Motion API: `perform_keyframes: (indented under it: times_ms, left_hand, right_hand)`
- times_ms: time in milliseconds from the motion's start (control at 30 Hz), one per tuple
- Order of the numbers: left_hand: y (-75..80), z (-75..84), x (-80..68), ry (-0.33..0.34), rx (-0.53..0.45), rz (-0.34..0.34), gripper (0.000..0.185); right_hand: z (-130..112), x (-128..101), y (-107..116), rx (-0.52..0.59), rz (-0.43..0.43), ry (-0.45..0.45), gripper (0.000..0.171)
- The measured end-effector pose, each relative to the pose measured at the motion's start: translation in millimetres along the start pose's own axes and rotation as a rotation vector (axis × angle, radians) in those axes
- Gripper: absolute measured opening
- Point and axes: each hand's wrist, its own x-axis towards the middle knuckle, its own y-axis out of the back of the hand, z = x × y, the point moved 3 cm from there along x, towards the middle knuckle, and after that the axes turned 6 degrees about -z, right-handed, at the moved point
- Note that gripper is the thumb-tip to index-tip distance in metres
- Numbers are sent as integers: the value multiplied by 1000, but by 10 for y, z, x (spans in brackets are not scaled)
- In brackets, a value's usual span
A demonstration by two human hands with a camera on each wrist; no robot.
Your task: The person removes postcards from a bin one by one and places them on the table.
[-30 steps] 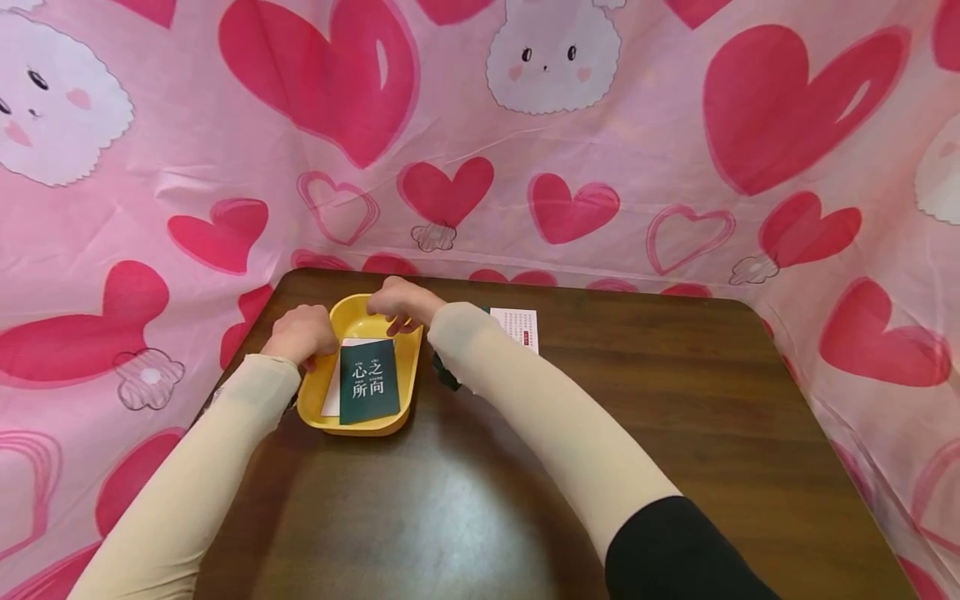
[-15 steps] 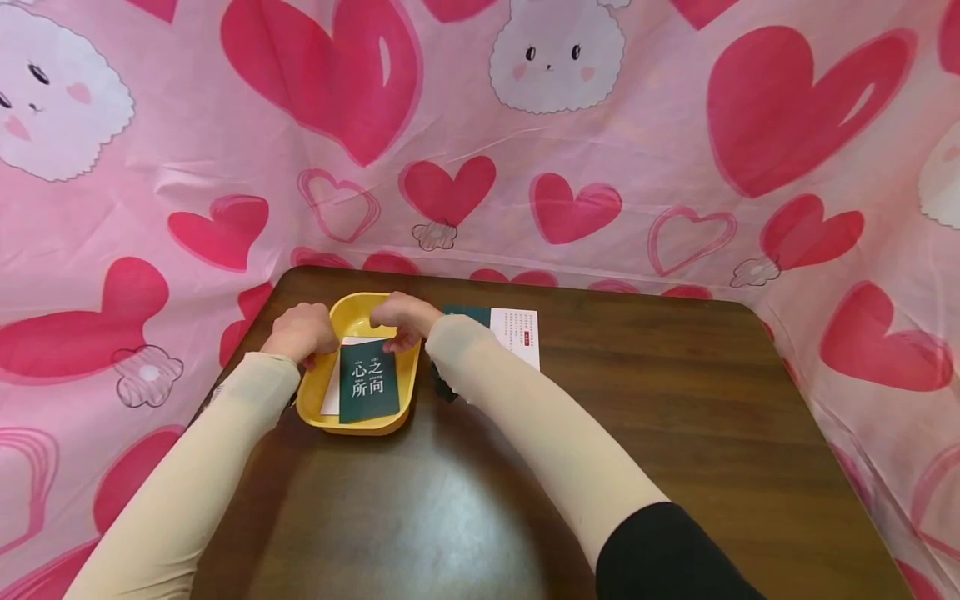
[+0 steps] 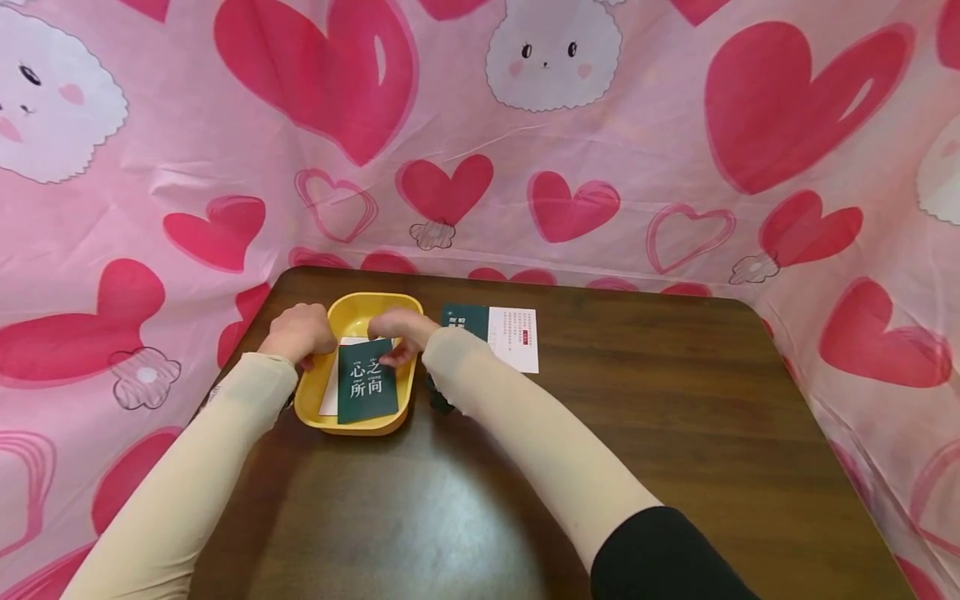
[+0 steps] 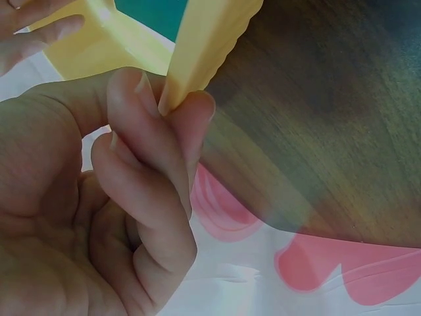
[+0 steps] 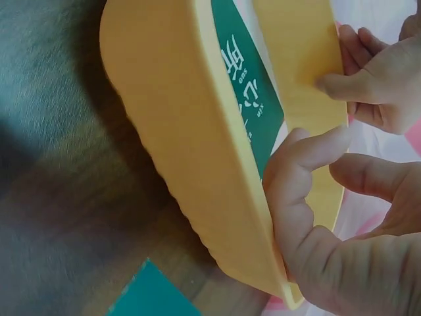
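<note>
A yellow plastic tray [image 3: 362, 428] stands on the table's left part. Inside it lies a dark green card [image 3: 367, 392] with white Chinese characters, partly over a pale card [image 3: 330, 390]. My left hand [image 3: 302, 332] pinches the tray's left rim, thumb and finger on either side of the wall, as the left wrist view shows. My right hand [image 3: 401, 329] reaches into the tray from its right side, fingertips over the green card's upper right corner. In the right wrist view its thumb and index finger [image 5: 316, 151] are bent, with a small gap between their tips.
Right of the tray, another dark green card [image 3: 467, 318] and a white printed sheet [image 3: 516, 337] lie on the brown table [image 3: 637, 400], partly behind my right sleeve. Pink heart-patterned cloth [image 3: 570, 208] hangs close along the table's back and sides.
My right hand has moved down from the tray's far end onto the green card's upper corner. The left hand keeps its hold on the rim; tray and cards look unmoved.
</note>
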Motion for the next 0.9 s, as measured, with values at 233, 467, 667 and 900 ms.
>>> perform_keyframes:
  times_ms: [233,467,667,900]
  left_hand:
    - [4,16,-27,2,16,6,40]
    - [-5,30,-28,-6,48,16,38]
    - [0,28,-16,-8,55,22,38]
    - [5,26,-33,-14,61,21,38]
  right_hand:
    - [30,52,-28,76,11,8,48]
    - [33,61,-38,118,4,-33,50]
    - [54,60,-77,115,10,-17,48]
    - [58,67,-148,100,25,-63,50]
